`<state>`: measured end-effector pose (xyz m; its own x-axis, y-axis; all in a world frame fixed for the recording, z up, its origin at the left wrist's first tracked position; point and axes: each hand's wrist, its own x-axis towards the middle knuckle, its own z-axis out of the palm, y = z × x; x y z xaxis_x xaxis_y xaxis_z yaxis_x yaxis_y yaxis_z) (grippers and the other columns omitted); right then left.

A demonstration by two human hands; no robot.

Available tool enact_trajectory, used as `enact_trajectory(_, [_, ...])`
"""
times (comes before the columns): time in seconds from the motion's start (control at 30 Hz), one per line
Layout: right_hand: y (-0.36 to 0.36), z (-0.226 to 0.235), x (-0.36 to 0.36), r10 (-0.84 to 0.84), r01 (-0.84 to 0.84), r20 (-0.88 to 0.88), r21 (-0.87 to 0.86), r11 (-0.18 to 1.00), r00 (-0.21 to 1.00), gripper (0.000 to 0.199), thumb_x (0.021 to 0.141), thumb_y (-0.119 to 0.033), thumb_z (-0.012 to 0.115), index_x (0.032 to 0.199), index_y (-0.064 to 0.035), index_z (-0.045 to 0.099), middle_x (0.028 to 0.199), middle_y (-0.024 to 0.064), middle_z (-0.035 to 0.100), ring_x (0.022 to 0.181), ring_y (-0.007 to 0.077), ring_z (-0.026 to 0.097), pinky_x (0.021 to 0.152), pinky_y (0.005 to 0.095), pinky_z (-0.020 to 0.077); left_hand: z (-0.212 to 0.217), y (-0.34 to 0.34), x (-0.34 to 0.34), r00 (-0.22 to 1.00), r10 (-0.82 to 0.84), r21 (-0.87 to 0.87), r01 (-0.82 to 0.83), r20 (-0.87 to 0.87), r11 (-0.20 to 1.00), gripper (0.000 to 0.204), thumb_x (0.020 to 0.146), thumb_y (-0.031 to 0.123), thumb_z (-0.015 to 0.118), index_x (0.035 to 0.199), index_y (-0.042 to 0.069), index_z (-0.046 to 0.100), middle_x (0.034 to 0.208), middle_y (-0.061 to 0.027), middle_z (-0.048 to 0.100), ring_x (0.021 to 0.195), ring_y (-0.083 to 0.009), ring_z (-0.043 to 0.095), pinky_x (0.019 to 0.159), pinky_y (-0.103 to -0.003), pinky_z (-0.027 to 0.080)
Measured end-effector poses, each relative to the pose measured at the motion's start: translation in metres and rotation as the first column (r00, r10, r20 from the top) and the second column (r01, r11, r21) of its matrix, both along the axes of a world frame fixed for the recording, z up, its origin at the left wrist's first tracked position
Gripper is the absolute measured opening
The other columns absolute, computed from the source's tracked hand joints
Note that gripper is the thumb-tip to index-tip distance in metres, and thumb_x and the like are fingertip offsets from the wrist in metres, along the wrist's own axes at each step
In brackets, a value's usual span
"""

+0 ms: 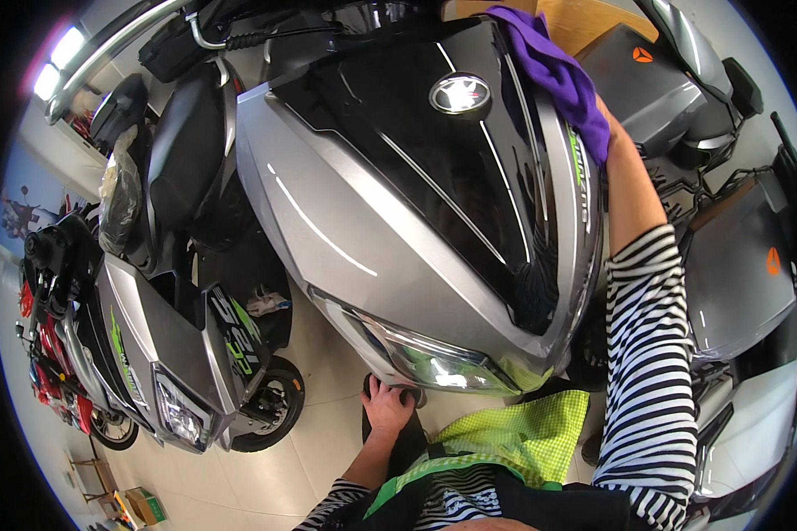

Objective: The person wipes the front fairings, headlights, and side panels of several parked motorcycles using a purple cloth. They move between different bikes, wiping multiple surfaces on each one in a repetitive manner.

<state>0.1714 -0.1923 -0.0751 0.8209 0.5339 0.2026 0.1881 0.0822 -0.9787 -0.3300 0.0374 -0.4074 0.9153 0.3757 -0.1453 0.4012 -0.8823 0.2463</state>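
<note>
Right in front of me stands a grey and black scooter front (354, 186) with a chrome oval badge (460, 93) and a clear headlight (443, 363). My right arm reaches along its right side. A purple cloth (549, 66) drapes over the upper right edge of the panel, and my right hand (607, 124) is on it, with the fingers hidden by the fabric. Low at the centre, my left hand (390, 405) rests on my dark-trousered knee, just beneath the headlight's lower edge. Its fingers are spread and hold nothing.
Another grey scooter (142, 327) is parked to the left, with red motorcycles (58, 372) beyond it. Close on my right are grey scooter panels (744, 257) with orange emblems. A green box (146, 504) lies at the lower left on pale floor tiles (274, 478).
</note>
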Motion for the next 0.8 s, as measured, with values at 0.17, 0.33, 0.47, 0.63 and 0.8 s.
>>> enact_trajectory(0.17, [-0.042,-0.056,-0.046,-0.114,0.159,-0.27,0.149,0.976,0.956,0.058,0.097,-0.03,0.059,0.148,-0.0083,0.041,0.139,0.0059,0.051,0.123,0.0191,0.051,0.108,0.032,0.0373,-0.001,-0.004,0.004,0.999,-0.018,-0.01,0.017,-0.046,1.0,0.031,0.076,0.035,0.066,0.103,0.022,0.073,0.126,-0.0037,0.059,0.135,-0.0345,0.039,0.101,-0.067,0.032])
enact_trajectory(0.33, [-0.07,-0.116,-0.123,-0.21,0.366,-0.461,0.282,0.887,0.862,0.058,0.097,-0.031,0.057,0.148,-0.0077,0.041,0.141,0.0058,0.05,0.125,0.0191,0.05,0.11,0.0317,0.0358,0.003,-0.012,0.006,0.999,-0.044,0.074,0.045,-0.011,0.996,0.027,0.076,0.034,0.067,0.101,0.025,0.074,0.117,-0.0027,0.063,0.125,-0.031,0.048,0.098,-0.059,0.037])
enact_trajectory(0.47, [-0.069,-0.166,-0.202,-0.251,0.52,-0.55,0.412,0.748,0.797,0.058,0.098,-0.032,0.056,0.148,-0.0072,0.041,0.142,0.0057,0.049,0.126,0.019,0.049,0.111,0.0314,0.0347,0.004,-0.019,0.007,0.999,-0.041,0.072,0.043,-0.031,0.997,0.028,0.076,0.032,0.068,0.102,0.024,0.073,0.127,-0.0032,0.058,0.134,-0.0332,0.042,0.1,-0.06,0.035])
enact_trajectory(0.63, [-0.047,-0.197,-0.304,-0.61,0.659,0.387,0.008,0.752,0.691,0.072,0.084,-0.036,0.062,0.145,-0.0039,0.041,0.155,0.0272,0.025,0.143,0.0456,0.022,0.118,0.0474,0.017,-0.006,-0.02,-0.003,0.997,-0.055,0.029,0.054,0.049,0.998,0.032,0.078,0.032,0.067,0.107,0.021,0.071,0.132,-0.0046,0.056,0.134,-0.0343,0.041,0.102,-0.064,0.034])
enact_trajectory(0.8, [-0.035,-0.166,-0.346,-0.422,0.66,0.658,-0.153,0.736,0.624,0.069,0.077,-0.046,0.067,0.131,-0.0044,0.056,0.149,0.029,0.032,0.137,0.0507,0.027,0.112,0.059,0.0181,0.01,0.003,0.01,0.809,0.29,-0.523,0.026,0.512,0.852,0.039,0.085,0.015,0.06,0.123,0.008,0.061,0.13,-0.0102,0.056,0.12,-0.0319,0.054,0.102,-0.044,0.041])
